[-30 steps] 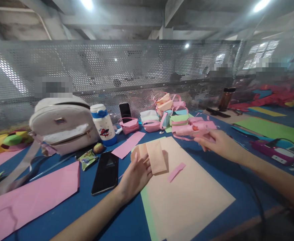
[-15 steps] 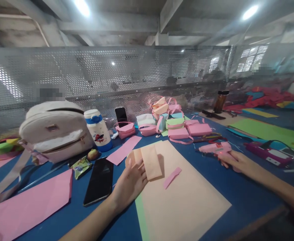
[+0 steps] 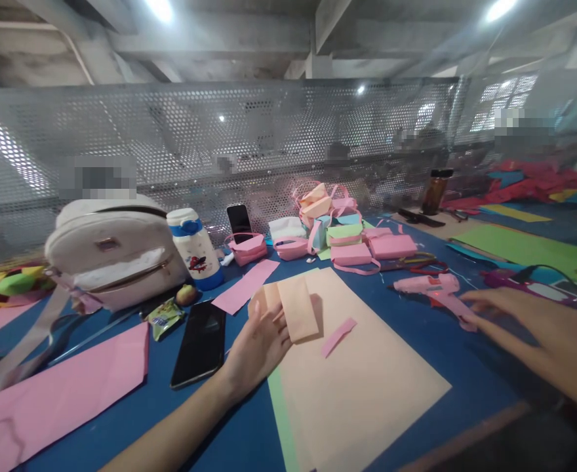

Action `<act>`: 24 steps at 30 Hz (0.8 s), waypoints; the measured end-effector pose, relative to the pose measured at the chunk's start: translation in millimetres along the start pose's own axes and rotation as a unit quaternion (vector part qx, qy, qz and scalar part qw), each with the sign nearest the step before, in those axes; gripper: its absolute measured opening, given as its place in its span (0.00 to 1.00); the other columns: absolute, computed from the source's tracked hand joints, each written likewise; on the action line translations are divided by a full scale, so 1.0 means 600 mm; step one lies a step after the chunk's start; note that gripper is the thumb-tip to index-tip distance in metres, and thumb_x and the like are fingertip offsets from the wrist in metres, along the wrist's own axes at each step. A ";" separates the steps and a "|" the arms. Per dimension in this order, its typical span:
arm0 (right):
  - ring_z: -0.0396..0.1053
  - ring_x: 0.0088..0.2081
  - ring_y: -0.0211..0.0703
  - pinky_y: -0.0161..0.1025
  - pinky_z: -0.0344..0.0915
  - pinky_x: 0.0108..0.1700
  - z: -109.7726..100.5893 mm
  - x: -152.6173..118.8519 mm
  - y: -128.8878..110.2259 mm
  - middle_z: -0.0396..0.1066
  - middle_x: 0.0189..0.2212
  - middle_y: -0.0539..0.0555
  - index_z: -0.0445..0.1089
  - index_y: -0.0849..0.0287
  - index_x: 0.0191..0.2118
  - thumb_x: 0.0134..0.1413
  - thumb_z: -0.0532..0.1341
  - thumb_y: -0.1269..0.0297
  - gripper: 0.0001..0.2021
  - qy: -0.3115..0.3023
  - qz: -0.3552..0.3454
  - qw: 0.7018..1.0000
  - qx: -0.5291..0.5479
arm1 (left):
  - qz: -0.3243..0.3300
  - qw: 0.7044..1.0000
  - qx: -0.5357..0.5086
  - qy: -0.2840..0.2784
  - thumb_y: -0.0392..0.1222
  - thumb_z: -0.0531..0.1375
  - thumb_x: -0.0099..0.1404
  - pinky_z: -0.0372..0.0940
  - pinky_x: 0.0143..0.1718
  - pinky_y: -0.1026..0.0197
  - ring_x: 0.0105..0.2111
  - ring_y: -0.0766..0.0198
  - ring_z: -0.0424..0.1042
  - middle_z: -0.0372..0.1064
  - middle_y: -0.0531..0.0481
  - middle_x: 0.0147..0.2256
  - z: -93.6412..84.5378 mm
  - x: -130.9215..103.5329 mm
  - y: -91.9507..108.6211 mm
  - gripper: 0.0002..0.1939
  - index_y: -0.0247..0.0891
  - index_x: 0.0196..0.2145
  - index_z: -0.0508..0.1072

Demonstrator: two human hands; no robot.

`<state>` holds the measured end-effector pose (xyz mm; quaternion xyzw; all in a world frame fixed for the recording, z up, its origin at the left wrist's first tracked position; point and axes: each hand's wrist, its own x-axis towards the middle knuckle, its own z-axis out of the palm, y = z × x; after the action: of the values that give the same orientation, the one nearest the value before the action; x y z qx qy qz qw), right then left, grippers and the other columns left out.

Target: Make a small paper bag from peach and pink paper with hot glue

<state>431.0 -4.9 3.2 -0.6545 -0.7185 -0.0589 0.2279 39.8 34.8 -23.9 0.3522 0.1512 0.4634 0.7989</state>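
Note:
My left hand [image 3: 256, 344] is closed on a folded piece of peach paper [image 3: 299, 308], its fingers tucked under the fold. Beneath it lies a large peach sheet [image 3: 362, 387] over a green one [image 3: 282, 419]. A small pink paper strip [image 3: 338, 337] rests on the peach sheet. On the right, a pink glue gun [image 3: 431, 285] lies on the blue table. My right hand [image 3: 529, 328] is beside the glue gun's handle, fingers stretched out and apart, holding nothing.
Small pink paper bags [image 3: 350, 254] stand along the back. On the left are a white backpack [image 3: 116, 255], a bottle [image 3: 195, 255], a black phone [image 3: 198, 344] and pink paper [image 3: 67, 393]. A purple device [image 3: 509, 282] with a cable and green sheets [image 3: 524, 249] lie at right.
My right hand has let go of the glue gun and shifted right, its fingers opening. The glue gun stays on the table. My left hand keeps its hold on the folded paper.

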 end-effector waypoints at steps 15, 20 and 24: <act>0.69 0.34 0.44 0.35 0.55 0.30 0.110 0.126 -0.201 0.72 0.32 0.51 0.66 0.57 0.35 0.54 0.60 0.64 0.04 -0.261 -0.158 0.941 0.146 | -0.005 1.000 0.012 0.002 0.58 0.52 0.70 0.52 0.61 0.53 0.59 0.51 0.64 0.70 0.40 0.55 -0.001 -0.007 0.001 0.28 0.35 0.57 0.68; 0.68 0.30 0.41 0.33 0.56 0.29 0.111 0.123 -0.200 0.72 0.30 0.50 0.67 0.58 0.32 0.55 0.58 0.68 0.02 -0.281 -0.179 0.926 0.176 | -0.006 1.000 0.024 0.008 0.59 0.51 0.70 0.53 0.61 0.53 0.58 0.52 0.65 0.70 0.40 0.55 0.000 -0.008 0.001 0.28 0.36 0.57 0.68; 0.69 0.31 0.41 0.34 0.57 0.31 0.106 0.121 -0.201 0.72 0.30 0.51 0.69 0.59 0.31 0.53 0.57 0.73 0.05 -0.274 -0.187 0.922 0.199 | -0.007 1.000 0.021 0.009 0.59 0.50 0.71 0.53 0.62 0.54 0.60 0.53 0.63 0.70 0.42 0.55 0.000 -0.008 0.002 0.28 0.37 0.57 0.68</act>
<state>295.7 69.5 1.7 -0.4398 -0.8591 0.2254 0.1331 36.5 31.2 -23.7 0.3636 0.1709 0.4579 0.7930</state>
